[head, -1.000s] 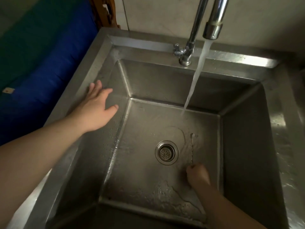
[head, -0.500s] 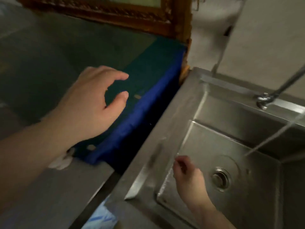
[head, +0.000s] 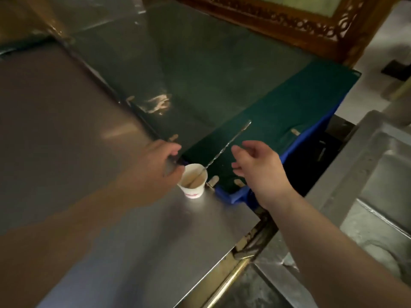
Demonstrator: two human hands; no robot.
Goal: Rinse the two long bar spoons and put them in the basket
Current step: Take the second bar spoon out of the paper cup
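Observation:
A long twisted bar spoon (head: 229, 143) stands tilted in a white paper cup (head: 195, 190) on the steel counter (head: 77, 130), its free end leaning up to the right. My right hand (head: 258, 172) hovers just right of the spoon with fingers spread and nothing in it. My left hand (head: 160, 163) is blurred, its curled fingertips at the cup's left rim. A thin dark streak shows at those fingertips; I cannot tell what it is. No second spoon and no basket are clearly visible.
A green and blue cloth-covered surface (head: 289, 103) lies behind the cup. The steel sink (head: 378, 170) is at the right edge. A carved wooden frame (head: 300, 21) stands at the back. A brass rail (head: 231, 278) runs along the counter's front right edge.
The view swung left from the sink to the counter. My right hand lifted the spoon out of the sink; the spoon now stands in the cup, with that hand open. My left hand moved to the cup.

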